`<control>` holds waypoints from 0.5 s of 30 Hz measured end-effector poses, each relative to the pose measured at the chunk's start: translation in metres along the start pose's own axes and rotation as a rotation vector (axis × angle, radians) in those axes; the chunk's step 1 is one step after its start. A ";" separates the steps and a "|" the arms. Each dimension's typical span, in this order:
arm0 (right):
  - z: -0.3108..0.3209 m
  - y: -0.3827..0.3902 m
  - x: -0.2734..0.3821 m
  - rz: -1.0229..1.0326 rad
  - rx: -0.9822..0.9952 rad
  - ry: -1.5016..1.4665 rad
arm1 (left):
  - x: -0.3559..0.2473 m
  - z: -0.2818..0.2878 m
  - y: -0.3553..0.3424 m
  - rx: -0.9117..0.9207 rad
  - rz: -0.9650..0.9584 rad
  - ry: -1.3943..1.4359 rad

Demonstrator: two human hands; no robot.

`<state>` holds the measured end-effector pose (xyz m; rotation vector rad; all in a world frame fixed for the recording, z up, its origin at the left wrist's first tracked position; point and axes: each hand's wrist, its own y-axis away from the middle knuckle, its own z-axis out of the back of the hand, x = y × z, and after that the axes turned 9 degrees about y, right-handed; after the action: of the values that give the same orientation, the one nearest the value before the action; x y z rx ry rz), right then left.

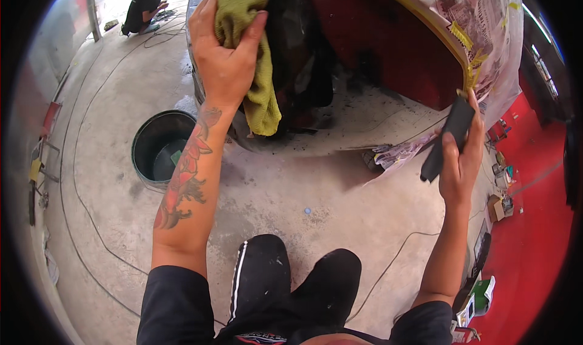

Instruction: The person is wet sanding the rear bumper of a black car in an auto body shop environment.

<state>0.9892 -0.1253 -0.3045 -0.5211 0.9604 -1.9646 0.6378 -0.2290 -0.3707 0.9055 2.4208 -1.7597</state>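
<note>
My left hand [225, 68] is closed around a yellow-green cloth [262, 105] at the top of the view. One end of the cloth hangs below my wrist, over the dark edge of a car body. In my right hand [461, 163] is a black sanding block [448, 140], held at a slant. That hand is at the right, beside the lower corner of a dark red car panel [395, 47]. Yellow masking tape [463, 35] edges the panel, and printed clear plastic sheeting [501, 29] covers the area beyond it.
A dark bucket [152, 129] stands on the concrete floor, left of my forearm. Hoses or cables [76, 193] run along the left. Another person [141, 12] crouches at the far left. Boxes [495, 208] and small items line the red floor area at the right.
</note>
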 end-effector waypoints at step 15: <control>-0.036 0.078 -0.025 -0.320 -0.055 -0.482 | 0.033 0.129 0.061 0.198 0.249 -0.315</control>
<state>1.0190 -0.1144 -0.3882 -1.1778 0.6523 -1.9523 0.5974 -0.3149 -0.4816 0.8264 1.8841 -1.9016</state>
